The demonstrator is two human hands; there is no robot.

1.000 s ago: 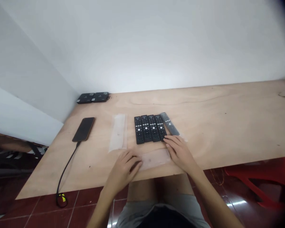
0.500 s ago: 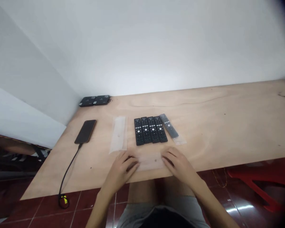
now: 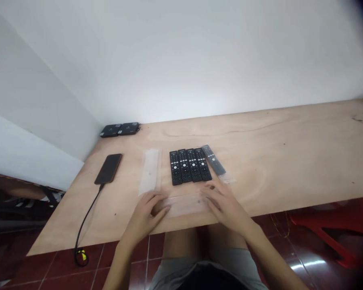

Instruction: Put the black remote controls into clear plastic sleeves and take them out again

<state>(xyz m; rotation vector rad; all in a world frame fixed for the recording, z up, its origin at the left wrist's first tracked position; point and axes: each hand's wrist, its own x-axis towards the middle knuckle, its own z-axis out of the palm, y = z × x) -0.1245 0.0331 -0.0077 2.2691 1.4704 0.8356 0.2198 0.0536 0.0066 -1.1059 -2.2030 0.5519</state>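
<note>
A clear plastic sleeve (image 3: 184, 206) lies flat near the table's front edge, between my two hands. My left hand (image 3: 148, 211) rests at its left end, fingers stretched and thumb apart. Over the right end lies my right hand (image 3: 225, 203), its fingers spread and slightly bent, touching the plastic. Just beyond the sleeve, several black remote controls (image 3: 186, 166) lie side by side, buttons up. A bagged remote control (image 3: 214, 160) lies tilted against the right side of that row. Another clear plastic sleeve (image 3: 149, 171) lies left of the row, beyond my left hand.
A phone (image 3: 108, 168) with a black cable (image 3: 86, 221) hanging over the front edge lies on the wooden table (image 3: 275, 161) at left. Two black boxes (image 3: 119, 129) sit by the wall at the back left. A red chair (image 3: 329, 229) stands at the right.
My left hand has moved left along the sleeve, and its thumb and fingers are wider apart. My right hand has shifted slightly forward. More of the sleeve's left part shows.
</note>
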